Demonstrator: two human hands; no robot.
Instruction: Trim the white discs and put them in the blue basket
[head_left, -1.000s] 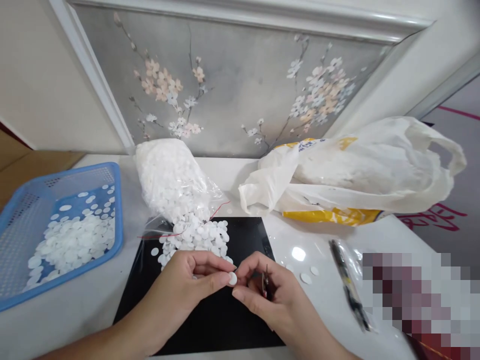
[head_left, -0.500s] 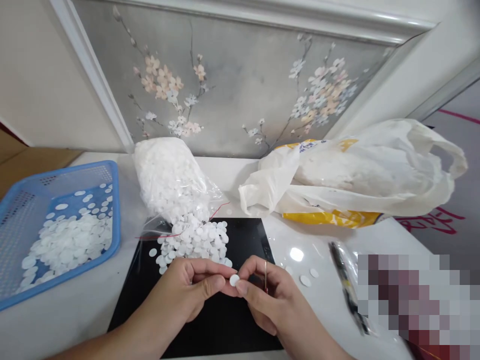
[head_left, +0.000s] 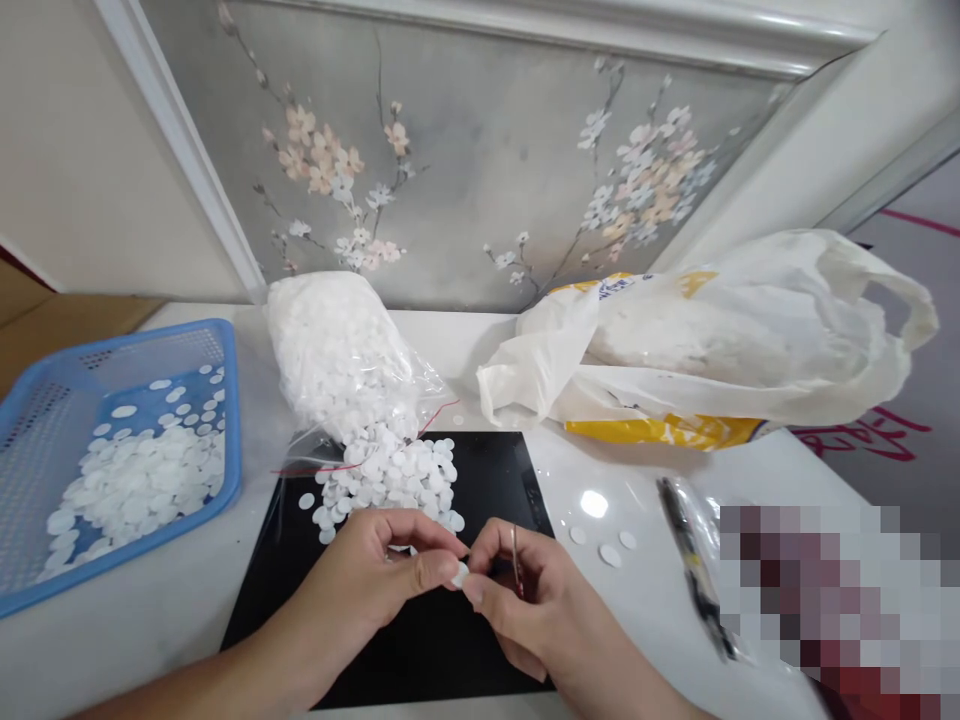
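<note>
A small white round disc [head_left: 460,575] is pinched between the fingertips of both hands above a black board [head_left: 420,650]. My left hand [head_left: 401,565] is closed with its thumb and fingers on the disc's left side. My right hand [head_left: 517,590], closed too, grips the disc at its right edge with thumb and forefinger. Just beyond the hands lies a heap of white discs [head_left: 397,475] on the board. It spills from the mouth of a clear zip bag [head_left: 337,350] full of the same discs.
To the left stands a blue plastic basket [head_left: 234,420] with many white discs in it. A white and yellow carrier bag [head_left: 712,340] lies at the back right. Several loose discs [head_left: 610,555] and a black pen-like item in clear wrap [head_left: 694,570] lie on the white table at right.
Both hands have shifted slightly left and down with the disc. It now looks more tilted and partly covered by the fingers. The heap, basket and bags are unchanged.
</note>
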